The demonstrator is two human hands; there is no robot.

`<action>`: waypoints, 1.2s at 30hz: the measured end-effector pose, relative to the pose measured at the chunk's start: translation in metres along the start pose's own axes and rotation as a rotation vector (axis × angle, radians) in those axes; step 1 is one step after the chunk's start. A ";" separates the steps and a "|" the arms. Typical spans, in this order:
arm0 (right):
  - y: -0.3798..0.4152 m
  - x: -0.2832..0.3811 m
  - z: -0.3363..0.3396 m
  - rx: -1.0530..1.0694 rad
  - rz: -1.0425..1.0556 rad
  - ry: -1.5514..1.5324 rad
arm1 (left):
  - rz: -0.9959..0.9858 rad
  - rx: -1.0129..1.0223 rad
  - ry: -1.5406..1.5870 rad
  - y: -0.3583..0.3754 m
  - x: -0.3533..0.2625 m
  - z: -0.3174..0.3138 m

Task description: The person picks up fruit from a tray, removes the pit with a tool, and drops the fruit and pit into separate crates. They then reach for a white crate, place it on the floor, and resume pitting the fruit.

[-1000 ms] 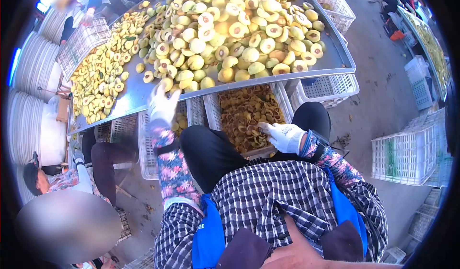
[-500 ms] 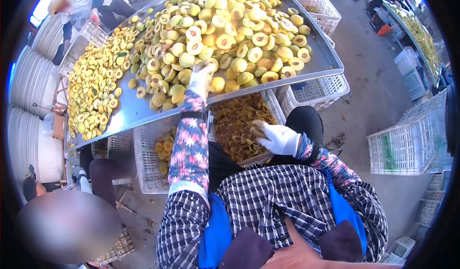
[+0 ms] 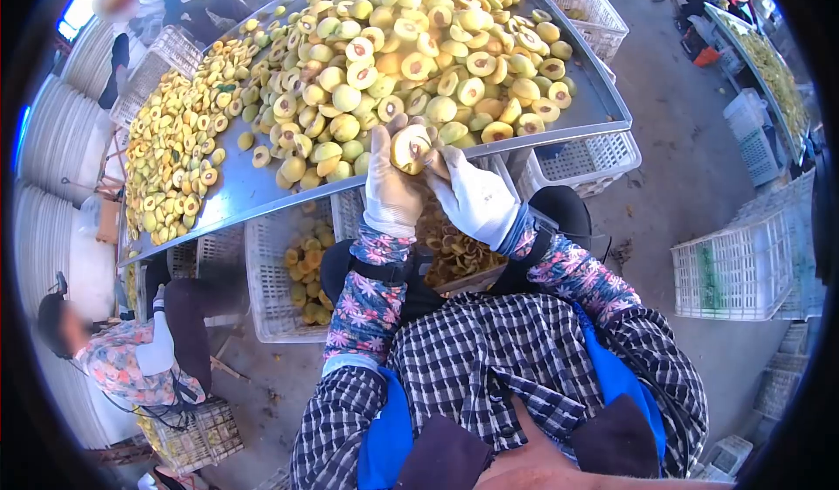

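My left hand (image 3: pixel 392 180), in a stained white glove, is closed around a stone-fruit half (image 3: pixel 409 151) with its cut face and brown pit cavity showing. My right hand (image 3: pixel 474 195), gloved in white, meets it from the right with bent fingers at the fruit's edge. Whatever those fingers hold is hidden. Both hands are just over the near edge of a metal table (image 3: pixel 229 195). Behind them rises a heap of halved yellow-green fruit (image 3: pixel 437 44). Under my wrists, a crate of brown fruit scraps (image 3: pixel 454 250) is partly covered.
Left of my knees stands a white crate (image 3: pixel 271 302) with fruit halves. Smaller pieces (image 3: pixel 170 158) are spread on the table's left. Another crate (image 3: pixel 585 162) sits under the right corner, and stacked crates (image 3: pixel 734 267) stand farther right. A seated co-worker (image 3: pixel 144 350) is at lower left.
My left hand has drawn back from the heap with a fruit half. My right hand has risen from over the scraps crate to meet it. The co-worker at left has leaned back.
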State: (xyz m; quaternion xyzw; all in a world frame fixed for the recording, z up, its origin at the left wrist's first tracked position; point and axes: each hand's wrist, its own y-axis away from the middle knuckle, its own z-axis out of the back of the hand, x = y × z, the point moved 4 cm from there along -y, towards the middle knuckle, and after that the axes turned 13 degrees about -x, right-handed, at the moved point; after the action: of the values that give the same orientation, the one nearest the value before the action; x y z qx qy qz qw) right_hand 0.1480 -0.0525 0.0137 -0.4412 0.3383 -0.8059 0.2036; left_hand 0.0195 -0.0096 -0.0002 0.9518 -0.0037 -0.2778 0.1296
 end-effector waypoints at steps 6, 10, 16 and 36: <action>0.010 -0.005 -0.002 0.076 -0.063 -0.037 | -0.145 -0.045 -0.032 0.010 0.017 -0.011; 0.010 -0.006 0.008 0.093 0.088 -0.027 | -0.211 -0.097 -0.161 0.013 0.011 -0.004; 0.016 -0.026 -0.009 0.412 -0.169 -0.228 | -0.400 0.011 -0.431 0.015 0.009 -0.003; 0.055 0.003 0.005 0.575 -0.956 -1.077 | -0.168 -0.276 -0.225 -0.008 0.002 0.043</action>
State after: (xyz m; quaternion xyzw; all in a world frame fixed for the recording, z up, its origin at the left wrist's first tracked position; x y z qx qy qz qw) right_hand 0.1524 -0.0943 -0.0225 -0.8000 -0.2569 -0.5368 0.0766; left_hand -0.0026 -0.0123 -0.0382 0.8850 0.0995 -0.3902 0.2339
